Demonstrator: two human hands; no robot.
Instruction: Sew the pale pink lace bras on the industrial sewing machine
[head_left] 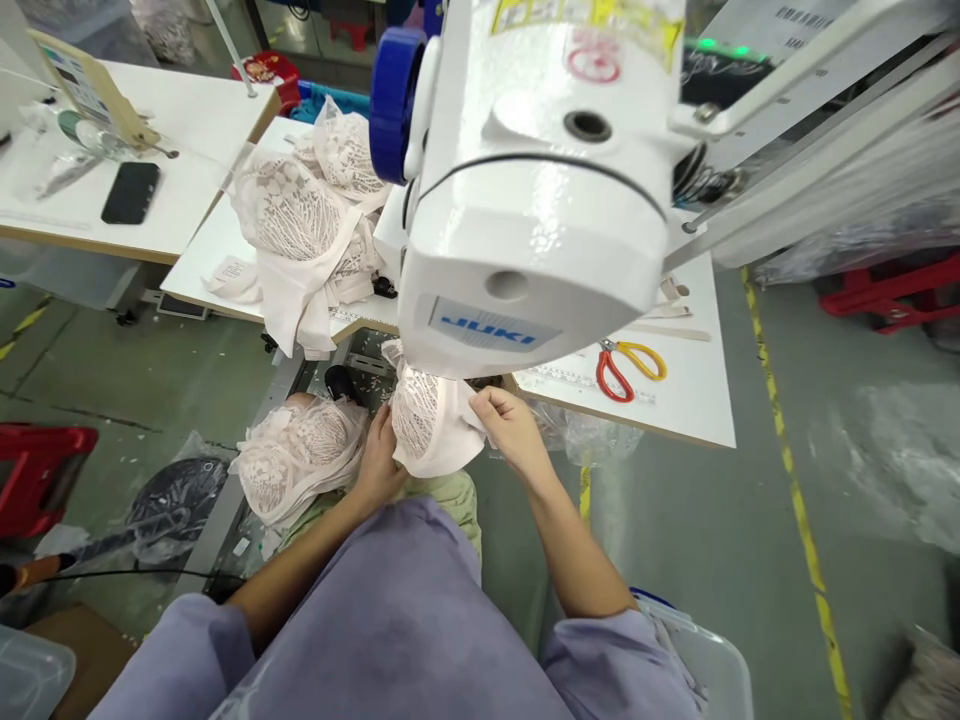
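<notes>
Cup [439, 425] near table edge [675, 427], overhead clearance unclear

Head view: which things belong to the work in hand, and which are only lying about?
Probably in the job:
lace bra piece, at left hand and right hand
JUKI sewing machine
piled lace bras
scissors, perhaps

Apparently just lying about:
black smartphone
red plastic stool
clear plastic sheeting

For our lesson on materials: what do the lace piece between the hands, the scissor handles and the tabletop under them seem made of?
Lace piece: fabric, matte; openwork joins plain cloth, fibre unclear.
Scissor handles: likely plastic or plastic-coated; smooth, solid red and yellow.
Tabletop: perhaps laminated board; smooth white face, tan edge.
</notes>
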